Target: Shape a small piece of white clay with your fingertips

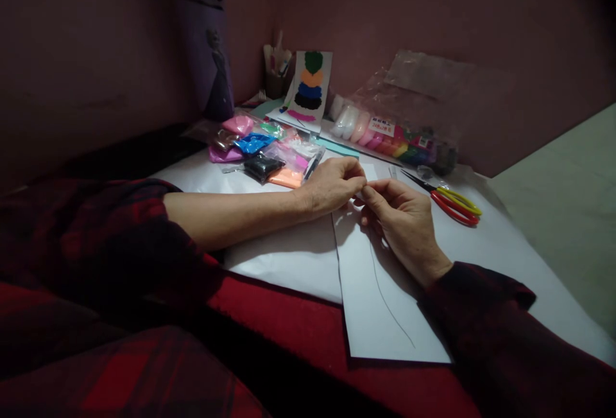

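Observation:
My left hand and my right hand meet fingertip to fingertip over a white sheet of paper that carries a thin curved pencil line. Both hands are closed in a pinch on something too small to make out. The sheet lies on a larger white paper spread over a red cloth. Scissors with red and yellow handles lie just right of my right hand.
Several small bags of coloured clay sit behind my left hand. A clear pack of clay sticks lies at the back right. A card with stacked coloured shapes leans on the wall beside a pen cup.

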Available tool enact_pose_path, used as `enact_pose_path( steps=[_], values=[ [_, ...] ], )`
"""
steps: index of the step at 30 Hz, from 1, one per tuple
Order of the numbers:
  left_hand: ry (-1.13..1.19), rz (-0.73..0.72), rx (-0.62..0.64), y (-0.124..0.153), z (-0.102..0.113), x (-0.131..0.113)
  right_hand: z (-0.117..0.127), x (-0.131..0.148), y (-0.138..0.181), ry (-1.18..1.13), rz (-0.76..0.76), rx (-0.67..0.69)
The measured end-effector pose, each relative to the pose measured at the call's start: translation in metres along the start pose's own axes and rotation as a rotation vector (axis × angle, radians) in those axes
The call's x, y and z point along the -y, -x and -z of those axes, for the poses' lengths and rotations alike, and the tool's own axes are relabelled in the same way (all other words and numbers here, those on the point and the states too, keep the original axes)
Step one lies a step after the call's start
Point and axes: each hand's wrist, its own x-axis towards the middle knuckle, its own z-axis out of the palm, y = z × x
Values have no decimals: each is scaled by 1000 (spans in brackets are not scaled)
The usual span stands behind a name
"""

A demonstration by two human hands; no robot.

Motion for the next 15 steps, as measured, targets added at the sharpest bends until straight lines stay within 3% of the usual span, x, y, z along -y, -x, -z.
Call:
enact_pose_path(
  steps=[15],
  values=[
    [-31, 8, -5, 0, 1, 0, -2, 3, 1, -34, -13, -11]
  ],
)
